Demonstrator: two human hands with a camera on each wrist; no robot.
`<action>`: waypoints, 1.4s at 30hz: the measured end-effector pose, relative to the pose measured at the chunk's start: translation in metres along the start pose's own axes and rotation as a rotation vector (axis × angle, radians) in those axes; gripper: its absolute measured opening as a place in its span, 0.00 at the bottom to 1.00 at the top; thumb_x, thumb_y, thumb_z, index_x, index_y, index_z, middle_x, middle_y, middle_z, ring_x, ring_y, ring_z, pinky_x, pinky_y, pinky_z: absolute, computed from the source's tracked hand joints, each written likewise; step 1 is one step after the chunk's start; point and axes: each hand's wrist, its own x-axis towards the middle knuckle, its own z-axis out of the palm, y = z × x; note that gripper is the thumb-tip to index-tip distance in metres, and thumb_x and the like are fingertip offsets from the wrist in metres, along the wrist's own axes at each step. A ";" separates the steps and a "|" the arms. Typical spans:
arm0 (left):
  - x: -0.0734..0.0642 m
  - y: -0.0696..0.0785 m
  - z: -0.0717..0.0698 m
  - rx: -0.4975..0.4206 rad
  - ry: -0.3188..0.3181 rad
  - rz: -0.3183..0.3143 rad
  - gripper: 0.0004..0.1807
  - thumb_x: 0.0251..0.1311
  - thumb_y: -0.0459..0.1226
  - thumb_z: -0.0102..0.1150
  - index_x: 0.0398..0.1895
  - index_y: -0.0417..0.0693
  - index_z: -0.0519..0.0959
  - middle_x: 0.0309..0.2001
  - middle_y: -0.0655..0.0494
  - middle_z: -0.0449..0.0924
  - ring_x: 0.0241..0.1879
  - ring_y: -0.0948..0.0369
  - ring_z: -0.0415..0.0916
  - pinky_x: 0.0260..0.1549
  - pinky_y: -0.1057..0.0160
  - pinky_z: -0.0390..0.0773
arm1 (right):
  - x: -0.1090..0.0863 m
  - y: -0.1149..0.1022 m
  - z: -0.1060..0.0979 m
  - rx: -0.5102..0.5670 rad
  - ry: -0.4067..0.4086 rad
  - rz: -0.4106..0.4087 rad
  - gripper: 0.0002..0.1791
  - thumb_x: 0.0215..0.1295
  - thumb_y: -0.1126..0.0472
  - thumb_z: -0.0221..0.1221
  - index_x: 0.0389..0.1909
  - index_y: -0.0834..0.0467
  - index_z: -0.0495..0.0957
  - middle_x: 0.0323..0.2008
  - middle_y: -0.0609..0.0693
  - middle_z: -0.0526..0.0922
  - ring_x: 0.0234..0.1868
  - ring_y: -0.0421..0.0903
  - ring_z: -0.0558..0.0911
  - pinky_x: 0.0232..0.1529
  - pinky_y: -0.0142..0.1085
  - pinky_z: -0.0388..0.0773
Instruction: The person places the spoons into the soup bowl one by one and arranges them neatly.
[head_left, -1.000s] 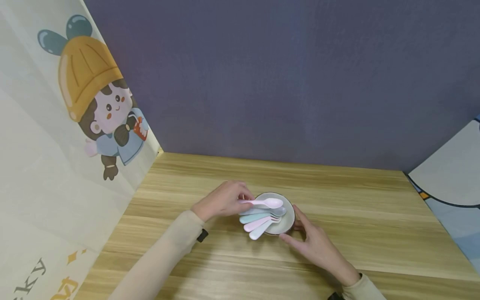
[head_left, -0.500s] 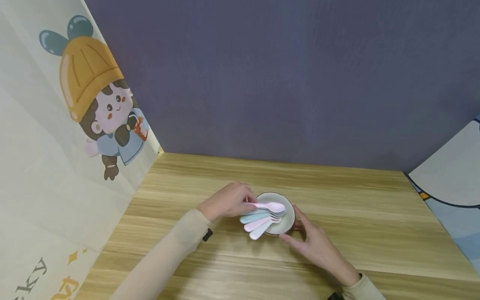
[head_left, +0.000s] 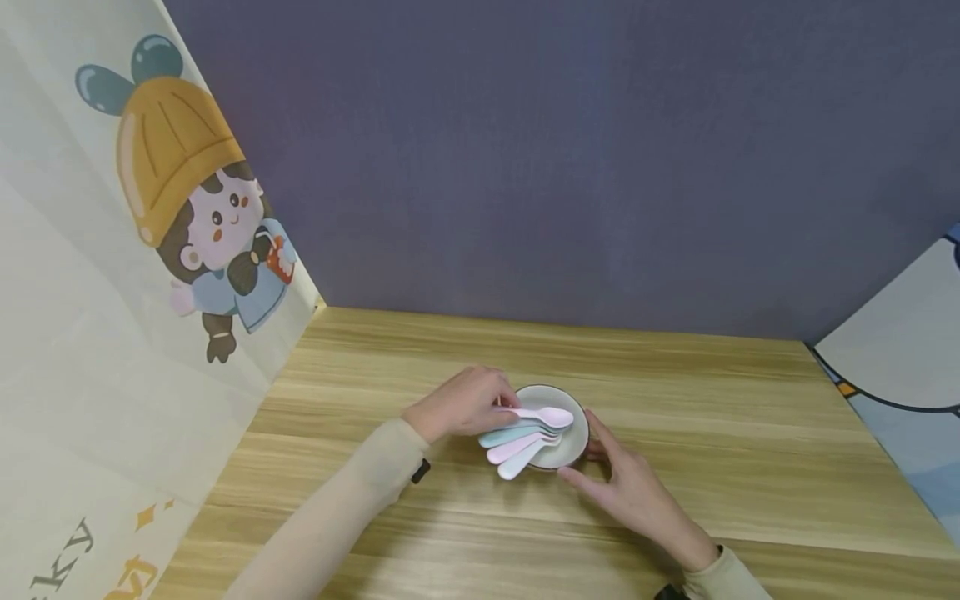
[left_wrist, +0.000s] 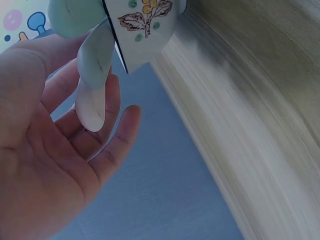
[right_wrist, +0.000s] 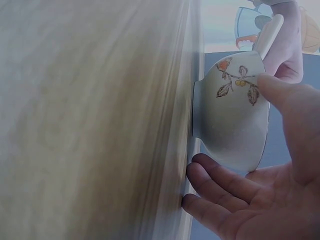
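A white bowl [head_left: 567, 448] with a dark rim stands on the wooden table; its outside carries a leaf-and-flower print in the right wrist view. My left hand [head_left: 465, 402] pinches the handle of a pale pink spoon [head_left: 555, 417], whose head lies over the bowl. Beneath it several pastel utensils fan out, their handles past the left rim, among them a teal handle [head_left: 504, 436], a pink handle [head_left: 512, 450] and a pale blue handle [head_left: 519, 463]. My right hand [head_left: 633, 487] holds the bowl's right side between thumb and fingers. The spoon's handle end is hidden by my left fingers.
The wooden tabletop [head_left: 705, 417] extends around the bowl. A dark blue-grey panel [head_left: 562, 167] rises behind it. On the left stands a pale wall [head_left: 90, 375] with a cartoon figure, and another printed panel [head_left: 900, 333] borders the right.
My left hand has moved slightly right and down with the pale pink spoon, which now lies over the other utensils' heads. My right hand and the bowl stay put.
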 end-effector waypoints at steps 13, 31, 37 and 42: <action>0.004 0.000 0.003 0.006 -0.016 -0.013 0.10 0.69 0.43 0.69 0.48 0.51 0.92 0.41 0.59 0.89 0.39 0.67 0.79 0.43 0.67 0.79 | 0.000 0.001 0.001 0.003 -0.003 0.002 0.56 0.64 0.38 0.73 0.83 0.61 0.59 0.51 0.50 0.92 0.54 0.52 0.90 0.64 0.62 0.78; 0.004 -0.001 0.004 -0.021 -0.022 -0.049 0.13 0.69 0.44 0.68 0.51 0.51 0.91 0.42 0.60 0.89 0.39 0.67 0.79 0.43 0.66 0.79 | 0.000 0.001 0.001 -0.002 -0.011 0.020 0.56 0.64 0.36 0.72 0.83 0.59 0.58 0.52 0.50 0.92 0.56 0.52 0.90 0.65 0.63 0.77; 0.003 -0.002 0.005 -0.020 -0.010 -0.049 0.14 0.69 0.44 0.67 0.52 0.51 0.91 0.43 0.59 0.89 0.39 0.66 0.80 0.44 0.66 0.79 | 0.000 0.001 0.001 -0.008 -0.007 0.014 0.56 0.64 0.37 0.72 0.83 0.60 0.58 0.51 0.50 0.92 0.55 0.52 0.90 0.65 0.62 0.77; 0.003 -0.002 0.005 -0.022 -0.001 -0.054 0.14 0.69 0.44 0.67 0.52 0.51 0.91 0.44 0.58 0.89 0.40 0.65 0.80 0.45 0.65 0.79 | 0.000 0.001 0.001 -0.004 -0.006 0.002 0.56 0.64 0.38 0.72 0.83 0.61 0.59 0.51 0.49 0.92 0.54 0.51 0.90 0.63 0.61 0.79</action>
